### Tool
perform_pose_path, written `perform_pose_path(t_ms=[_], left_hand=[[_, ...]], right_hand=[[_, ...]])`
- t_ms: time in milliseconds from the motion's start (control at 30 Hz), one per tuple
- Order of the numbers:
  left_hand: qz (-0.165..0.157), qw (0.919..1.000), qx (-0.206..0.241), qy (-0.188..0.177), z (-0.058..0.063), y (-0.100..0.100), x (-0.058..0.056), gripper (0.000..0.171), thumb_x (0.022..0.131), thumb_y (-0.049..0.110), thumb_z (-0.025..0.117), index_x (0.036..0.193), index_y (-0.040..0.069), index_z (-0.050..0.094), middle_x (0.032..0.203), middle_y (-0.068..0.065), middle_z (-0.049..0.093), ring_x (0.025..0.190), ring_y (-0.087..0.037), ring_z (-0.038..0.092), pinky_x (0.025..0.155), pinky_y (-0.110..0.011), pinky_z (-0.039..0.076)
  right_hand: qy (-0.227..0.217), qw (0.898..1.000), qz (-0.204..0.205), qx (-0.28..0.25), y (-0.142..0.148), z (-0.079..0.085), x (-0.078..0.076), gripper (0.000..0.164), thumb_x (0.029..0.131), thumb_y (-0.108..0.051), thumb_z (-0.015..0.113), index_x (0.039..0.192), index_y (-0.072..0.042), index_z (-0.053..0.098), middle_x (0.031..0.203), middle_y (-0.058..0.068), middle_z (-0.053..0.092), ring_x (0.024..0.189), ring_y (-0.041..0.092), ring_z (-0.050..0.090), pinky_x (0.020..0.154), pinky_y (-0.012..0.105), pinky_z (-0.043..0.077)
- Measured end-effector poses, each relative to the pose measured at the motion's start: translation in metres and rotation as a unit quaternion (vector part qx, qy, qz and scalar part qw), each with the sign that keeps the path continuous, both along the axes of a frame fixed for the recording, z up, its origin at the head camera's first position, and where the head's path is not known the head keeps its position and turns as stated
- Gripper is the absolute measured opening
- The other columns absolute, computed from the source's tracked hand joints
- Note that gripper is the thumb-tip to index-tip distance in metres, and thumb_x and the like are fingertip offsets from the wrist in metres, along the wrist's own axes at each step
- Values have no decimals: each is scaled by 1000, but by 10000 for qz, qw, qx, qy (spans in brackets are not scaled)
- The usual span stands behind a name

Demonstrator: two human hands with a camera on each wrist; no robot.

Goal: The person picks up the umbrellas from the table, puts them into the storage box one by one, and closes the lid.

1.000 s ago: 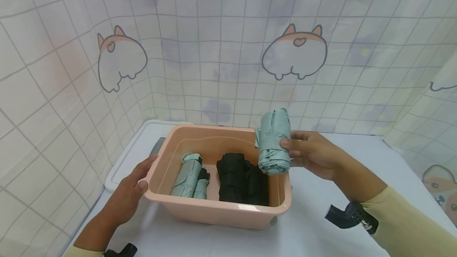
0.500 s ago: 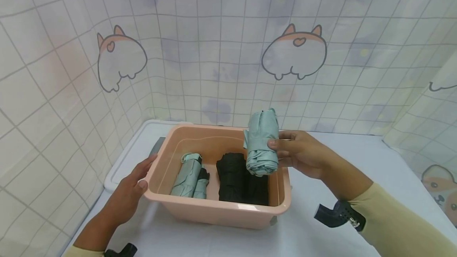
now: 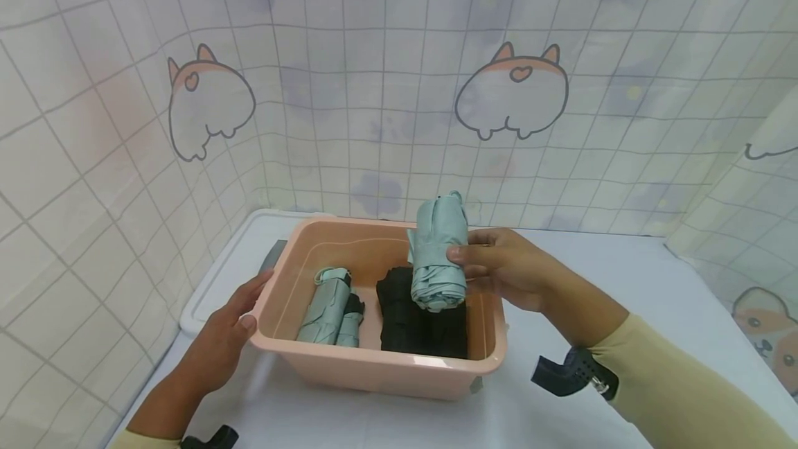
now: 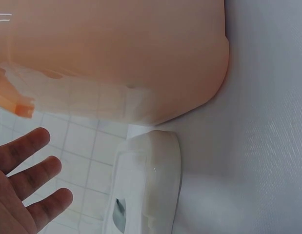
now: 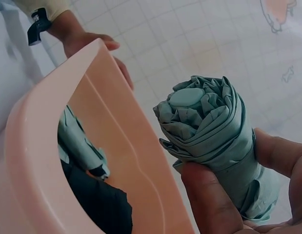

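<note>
My right hand (image 3: 508,265) pinches a rolled mint-green folding umbrella (image 3: 439,251) between thumb and fingers. It stands upright over the right half of a peach plastic bin (image 3: 374,371); in the right wrist view the umbrella's round end (image 5: 187,97) faces the camera. Inside the bin, two mint-green folded umbrellas (image 3: 325,310) lie at the left. Two black folded umbrellas (image 3: 402,314) lie side by side at the right, partly hidden behind the held one. My left hand (image 3: 221,338) rests at the bin's left rim; its fingers (image 4: 36,170) are extended in the left wrist view.
A white lid (image 3: 215,283) lies flat behind and left of the bin, on a white-covered table (image 3: 592,324). Grid-patterned cloth (image 3: 399,89) with cartoon animals hangs around the back and sides. A bit of grey (image 3: 274,255) shows by the bin's left rim.
My right hand has carried the mint-green umbrella leftward, from the bin's right edge to over the black umbrellas. My left hand has stayed at the rim.
</note>
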State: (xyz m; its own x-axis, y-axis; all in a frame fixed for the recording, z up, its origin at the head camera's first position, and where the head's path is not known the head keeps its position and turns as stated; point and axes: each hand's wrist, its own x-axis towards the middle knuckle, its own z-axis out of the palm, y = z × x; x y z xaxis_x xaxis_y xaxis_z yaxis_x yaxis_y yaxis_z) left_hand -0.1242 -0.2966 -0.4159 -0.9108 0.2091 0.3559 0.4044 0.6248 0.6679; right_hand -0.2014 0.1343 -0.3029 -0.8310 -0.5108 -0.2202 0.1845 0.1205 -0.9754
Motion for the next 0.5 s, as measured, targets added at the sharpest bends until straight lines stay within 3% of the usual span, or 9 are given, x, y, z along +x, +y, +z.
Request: perform_pose_path(t_ms=[500], left_hand=[[7,10000,4,-31,1,1,0,55,108,48,28,161,34,31,147,-21,53,118,-45,60,83,-67,50]], right_hand=[[-25,10000,22,6,-22,-1,2,65,97,-25,73,148,1,44,128,21,63,108,36,67,91,46,56]])
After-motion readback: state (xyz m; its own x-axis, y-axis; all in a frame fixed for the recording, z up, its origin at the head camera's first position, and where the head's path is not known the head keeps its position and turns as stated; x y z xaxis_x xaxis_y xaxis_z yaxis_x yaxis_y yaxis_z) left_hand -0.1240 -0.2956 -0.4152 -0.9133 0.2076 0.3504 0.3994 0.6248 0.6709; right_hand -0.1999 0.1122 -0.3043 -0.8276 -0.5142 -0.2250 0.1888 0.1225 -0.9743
